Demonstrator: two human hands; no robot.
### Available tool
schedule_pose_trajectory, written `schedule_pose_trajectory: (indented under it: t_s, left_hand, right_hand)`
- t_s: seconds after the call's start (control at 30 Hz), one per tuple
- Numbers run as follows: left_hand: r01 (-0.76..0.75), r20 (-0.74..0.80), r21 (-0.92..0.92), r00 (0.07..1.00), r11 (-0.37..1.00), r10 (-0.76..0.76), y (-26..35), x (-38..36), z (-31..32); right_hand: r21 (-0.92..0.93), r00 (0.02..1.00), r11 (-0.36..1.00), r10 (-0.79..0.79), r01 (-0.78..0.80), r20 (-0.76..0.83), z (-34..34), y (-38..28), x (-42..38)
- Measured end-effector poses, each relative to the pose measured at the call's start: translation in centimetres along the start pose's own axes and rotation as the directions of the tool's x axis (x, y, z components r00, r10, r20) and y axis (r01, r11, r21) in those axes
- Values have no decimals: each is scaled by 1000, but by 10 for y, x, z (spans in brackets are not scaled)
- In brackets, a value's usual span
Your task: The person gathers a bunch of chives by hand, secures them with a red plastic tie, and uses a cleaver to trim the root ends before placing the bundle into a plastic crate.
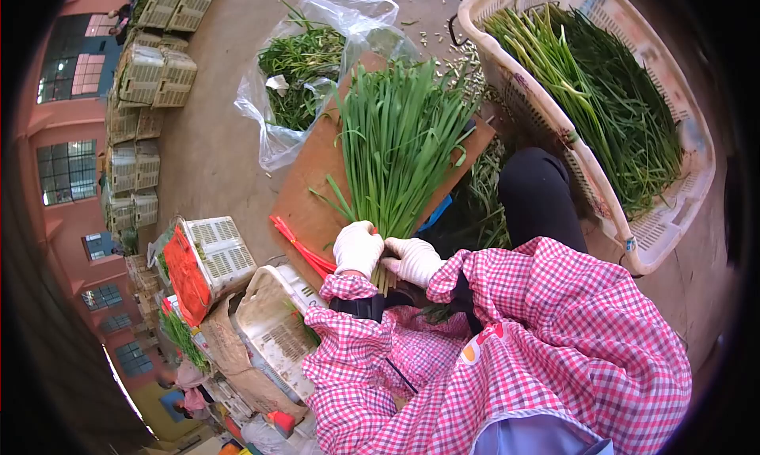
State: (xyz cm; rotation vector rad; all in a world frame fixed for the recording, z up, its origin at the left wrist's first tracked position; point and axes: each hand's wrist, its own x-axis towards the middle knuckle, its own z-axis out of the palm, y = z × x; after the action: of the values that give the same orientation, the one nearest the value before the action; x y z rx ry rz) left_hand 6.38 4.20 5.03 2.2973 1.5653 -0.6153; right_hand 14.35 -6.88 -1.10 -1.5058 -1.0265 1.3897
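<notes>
A thick bunch of long flat green leaves, like garlic chives (404,138), lies across a brown board (305,190) with its leaf tips pointing away from me. My left hand (358,249), in a white glove, is closed on the stem end of the bunch. My right hand (413,261), also gloved in white, presses against the stems from the other side, fingers curled in. The two hands almost touch, and the pale stem ends stick out below them. Red tie strips (302,245) rest on the board beside my left hand.
A large white plastic crate (574,138) of long greens stands at the right. Clear plastic bag (269,142) with loose greens lies beyond the board. Another white crate (265,316) sits at lower left, near a crate with orange cloth (186,273). Stacked crates (158,75) line the far left.
</notes>
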Motion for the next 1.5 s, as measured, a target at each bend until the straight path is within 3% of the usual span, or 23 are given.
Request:
schedule_pose_trajectory:
  t_s: [0.07, 0.17, 0.23, 0.3, 0.33, 0.4, 0.6, 0.77, 0.83, 0.97, 1.07, 1.17, 1.23, 1.3, 1.37, 1.4, 1.43, 1.5]
  left_hand:
    - [21, 13, -26, 1000, 999, -21, -7, 2, 3]
    - [240, 175, -340, 966, 909, -190, -16, 10, 9]
    - [268, 193, -432, 960, 861, -202, -11, 7, 5]
    - [409, 335, -598, 909, 690, -248, -11, 6, -1]
    - [405, 331, -599, 911, 691, -248, -12, 7, -3]
    - [479, 426, -717, 876, 506, -225, -16, 8, -2]
    - [527, 478, -801, 849, 284, -226, -32, 10, 7]
    - [430, 368, -861, 895, 272, -250, -31, 4, 13]
    - [472, 436, -861, 876, 189, -206, -38, 6, 17]
    - [409, 393, -907, 907, 102, -152, -47, 4, 29]
    - [336, 329, -942, 931, 22, -156, -49, -3, 36]
    - [263, 266, -964, 947, -39, -182, -50, -8, 47]
    - [192, 203, -979, 957, -70, -208, -49, -10, 52]
    - [44, 80, -990, 960, -136, -269, -47, -10, 71]
    - [-203, -251, -963, 915, 179, -316, -45, -13, 89]
    - [-370, -585, -751, 757, 547, -291, -38, -19, 84]
    - [-347, -661, -612, 718, 711, -219, -33, -26, 78]
    - [-197, -620, -342, 782, 919, -63, -29, -30, 68]
  right_hand:
    - [-47, 999, 998, -30, 30, -10, 5, 6, -1]
    - [-76, 1000, 997, 3, -3, 7, 5, 2, 1]
    - [-94, 1000, 995, -16, 17, 10, 2, -1, 0]
    - [-196, 998, 981, -3, 14, 58, -1, -7, -1]
    - [-270, 997, 962, -13, 33, 74, 0, -7, 2]
    - [-341, 998, 939, -29, 47, 58, 2, -10, 3]
    - [-443, 996, 893, -84, 75, 0, 11, -9, 5]
    - [-422, 986, 906, -108, 45, -126, 18, -2, 4]
    - [-426, 965, 897, -203, 115, -167, 16, -6, 5]
    - [-614, 960, 774, -262, 151, -94, -12, -24, 21]
    - [-759, 924, 537, -305, 367, 231, -25, -43, 38]
    - [-821, 891, 348, -139, 452, 431, -31, -76, 60]
    - [-838, 872, 243, -80, 488, 483, -29, -92, 77]
    - [-773, 777, 150, 44, 616, 628, -21, -102, 95]
    - [-747, 739, 53, 110, 663, 664, -6, -104, 115]
    - [-728, 717, 25, 152, 685, 680, 1, -108, 122]
    - [-708, 695, -3, 193, 706, 692, 9, -112, 127]
    - [-678, 664, -36, 248, 734, 706, 24, -115, 137]
